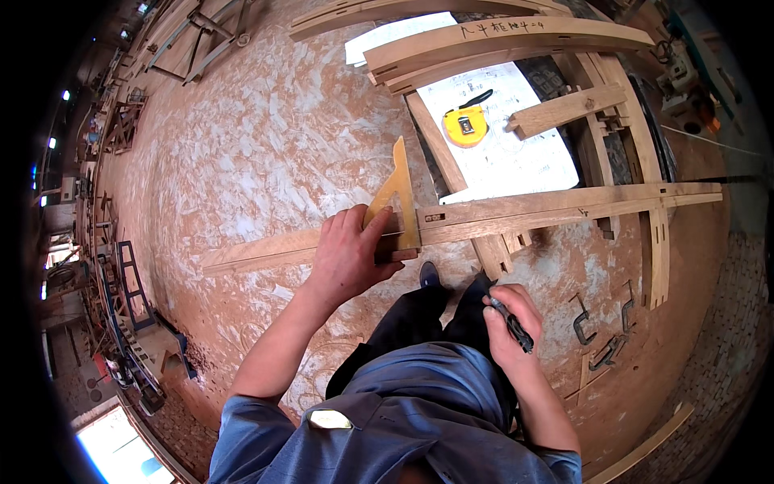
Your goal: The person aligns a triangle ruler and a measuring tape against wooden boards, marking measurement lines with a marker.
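Observation:
My left hand presses a yellow wooden try square against a long wooden rail that lies across the floor. The square's blade stands across the rail and points away from me. My right hand is pulled back near my waist and grips a dark marking tool. My dark trousers and one shoe show below the rail.
Curved wooden rails and short wooden pieces rest over white drawing sheets ahead. A yellow tape measure sits on the sheet. Metal clamps lie on the reddish floor at right. Frames and racks line the left side.

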`<state>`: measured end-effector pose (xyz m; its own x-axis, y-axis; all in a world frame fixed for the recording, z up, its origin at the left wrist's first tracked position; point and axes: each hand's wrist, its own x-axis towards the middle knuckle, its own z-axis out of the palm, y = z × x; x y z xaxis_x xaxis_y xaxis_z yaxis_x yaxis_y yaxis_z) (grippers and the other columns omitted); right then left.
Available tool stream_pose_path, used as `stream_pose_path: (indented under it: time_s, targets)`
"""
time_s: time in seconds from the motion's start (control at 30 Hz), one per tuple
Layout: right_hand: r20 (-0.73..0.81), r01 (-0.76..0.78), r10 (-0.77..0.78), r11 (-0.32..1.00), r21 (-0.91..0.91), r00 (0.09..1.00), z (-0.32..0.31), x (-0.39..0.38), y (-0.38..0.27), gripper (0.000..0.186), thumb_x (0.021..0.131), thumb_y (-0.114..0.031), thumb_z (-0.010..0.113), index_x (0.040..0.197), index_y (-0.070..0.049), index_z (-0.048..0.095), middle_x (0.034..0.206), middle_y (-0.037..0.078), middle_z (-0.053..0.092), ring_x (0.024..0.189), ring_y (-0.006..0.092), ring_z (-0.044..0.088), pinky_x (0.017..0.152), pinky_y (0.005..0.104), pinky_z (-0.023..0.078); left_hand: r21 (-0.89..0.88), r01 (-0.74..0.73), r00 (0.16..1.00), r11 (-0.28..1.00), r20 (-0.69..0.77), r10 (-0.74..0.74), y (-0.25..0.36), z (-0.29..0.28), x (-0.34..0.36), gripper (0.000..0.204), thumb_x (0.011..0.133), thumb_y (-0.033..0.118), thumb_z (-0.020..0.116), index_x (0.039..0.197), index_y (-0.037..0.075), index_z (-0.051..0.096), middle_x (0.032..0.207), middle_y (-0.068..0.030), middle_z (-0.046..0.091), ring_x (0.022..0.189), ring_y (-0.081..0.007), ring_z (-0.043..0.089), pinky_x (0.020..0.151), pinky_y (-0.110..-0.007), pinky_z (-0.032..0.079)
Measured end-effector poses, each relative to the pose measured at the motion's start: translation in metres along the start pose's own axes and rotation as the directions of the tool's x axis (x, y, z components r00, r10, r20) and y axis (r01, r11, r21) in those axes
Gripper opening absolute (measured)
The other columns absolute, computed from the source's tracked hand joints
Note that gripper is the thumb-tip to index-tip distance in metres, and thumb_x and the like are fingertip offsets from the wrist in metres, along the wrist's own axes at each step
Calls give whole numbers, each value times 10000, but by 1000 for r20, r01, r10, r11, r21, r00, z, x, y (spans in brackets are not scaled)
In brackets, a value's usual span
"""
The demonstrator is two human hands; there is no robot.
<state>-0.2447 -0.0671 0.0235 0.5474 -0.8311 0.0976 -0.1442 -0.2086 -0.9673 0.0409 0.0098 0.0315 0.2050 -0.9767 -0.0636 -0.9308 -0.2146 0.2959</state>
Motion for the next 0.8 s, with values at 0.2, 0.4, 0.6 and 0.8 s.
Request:
stream_pose_path:
  time_s: [0.2, 0.4, 0.6, 0.8]
  targets:
    - [8, 30, -30, 999, 12, 1000, 22, 19, -2, 280, 789, 52, 778, 1035, 5, 654, 876, 142, 676, 819, 299, 654, 730, 367, 524, -3, -13, 1000, 1000, -16, 13, -1, 1, 0, 875, 647, 366, 919, 1390, 67, 568, 1215, -200, 564, 1085, -403, 576, 953, -487, 468]
    - [33, -3, 2, 1000, 21, 999, 44, 39, -1, 261, 796, 51, 775, 1025, 15, 653, 902, 157, 679, 811, 308, 654, 718, 364, 521, -8, 5, 1000, 1000, -5, -5, -3, 4, -1, 843, 663, 408, 901, 1380, 112, 571, 1210, -176, 550, 1118, -368, 566, 965, -479, 443]
    - [50, -20, 19, 999, 27, 999, 51, 48, 2, 234, 823, 29, 770, 1034, 22, 669, 913, 151, 685, 816, 289, 657, 722, 360, 520, 9, 0, 1000, 1000, -31, 1, -5, 7, -2, 840, 653, 400, 904, 1375, 124, 574, 1211, -171, 559, 1115, -370, 572, 960, -479, 455]
    - [77, -5, 3, 1000, 18, 997, 54, 51, 3, 224, 844, 17, 760, 1053, 25, 681, 928, 146, 690, 834, 269, 659, 741, 344, 519, -9, 17, 999, 1000, -28, -17, -5, 8, -1, 870, 615, 370, 929, 1373, 121, 580, 1212, -166, 565, 1109, -379, 576, 958, -483, 463]
